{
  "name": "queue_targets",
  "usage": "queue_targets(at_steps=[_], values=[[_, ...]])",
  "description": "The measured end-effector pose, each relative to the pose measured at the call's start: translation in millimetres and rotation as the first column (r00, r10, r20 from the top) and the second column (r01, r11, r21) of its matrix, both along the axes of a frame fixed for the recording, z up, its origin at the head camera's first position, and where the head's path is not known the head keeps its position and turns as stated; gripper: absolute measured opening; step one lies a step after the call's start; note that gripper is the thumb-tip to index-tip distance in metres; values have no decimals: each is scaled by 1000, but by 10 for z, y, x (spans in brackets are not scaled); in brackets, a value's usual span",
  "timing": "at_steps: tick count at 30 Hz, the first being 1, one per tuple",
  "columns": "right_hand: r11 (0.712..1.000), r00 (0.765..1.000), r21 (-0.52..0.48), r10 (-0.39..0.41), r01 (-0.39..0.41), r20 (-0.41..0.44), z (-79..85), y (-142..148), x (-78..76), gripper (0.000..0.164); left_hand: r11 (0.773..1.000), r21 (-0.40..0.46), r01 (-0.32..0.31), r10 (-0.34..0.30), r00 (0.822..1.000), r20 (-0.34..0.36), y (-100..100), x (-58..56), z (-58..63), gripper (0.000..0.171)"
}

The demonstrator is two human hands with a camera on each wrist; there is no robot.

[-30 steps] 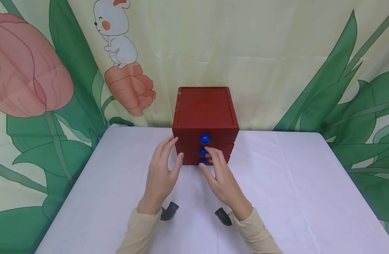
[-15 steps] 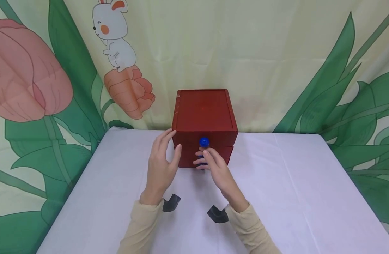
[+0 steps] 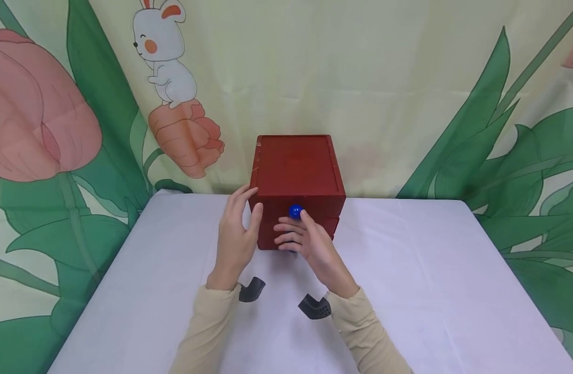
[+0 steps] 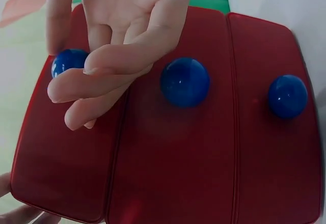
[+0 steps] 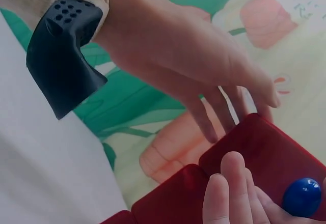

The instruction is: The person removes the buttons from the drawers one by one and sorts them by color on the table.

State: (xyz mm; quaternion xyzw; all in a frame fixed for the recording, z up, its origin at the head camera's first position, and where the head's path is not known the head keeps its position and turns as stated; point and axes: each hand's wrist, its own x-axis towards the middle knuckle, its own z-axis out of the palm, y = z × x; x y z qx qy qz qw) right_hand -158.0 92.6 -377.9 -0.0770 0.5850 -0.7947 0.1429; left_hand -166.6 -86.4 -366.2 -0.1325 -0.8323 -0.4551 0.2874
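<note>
A dark red box (image 3: 297, 166) with three stacked drawers faces me, a round blue knob (image 3: 295, 211) on its top drawer. In the left wrist view the middle knob (image 4: 185, 82) and bottom knob (image 4: 288, 96) show too; all three drawer fronts are closed. My right hand (image 3: 316, 249) is at the top knob, thumb right beside it and the other fingers extended below, not curled round it. The lower knobs are mostly hidden behind it in the head view. My left hand (image 3: 237, 236) is at the box's left side, its straight fingertips at the upper front corner.
The box stands at the back of a white-covered table (image 3: 398, 291), close to a printed cloth backdrop (image 3: 370, 104) with flowers and a rabbit. A black wrist piece (image 3: 315, 307) juts inward from the right sleeve, another black piece (image 3: 252, 290) from the left.
My right hand has turned and risen from the lower knobs to the top knob. My left hand has stayed at the box's left side, and the view has shifted slightly.
</note>
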Motion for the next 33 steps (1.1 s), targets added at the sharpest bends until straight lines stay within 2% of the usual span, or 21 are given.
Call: queue_targets(at_steps=[5,12,23,33], values=[[1000,1000,-8,-15,15,18,-35,-3,-37,62,999,38,38,-38,999,10,22,-75,-39,41],[1000,1000,-13,-10,10,26,-74,-1,-102,62,995,89,34,-36,999,19,38,-148,-33,38],[999,999,16,-40,40,-10,-28,12,-117,57,995,88,41,-45,998,42,-20,-208,22,40],[999,999,12,-34,34,9,-40,27,-66,57,983,159,92,-103,993,64,-106,-230,24,37]])
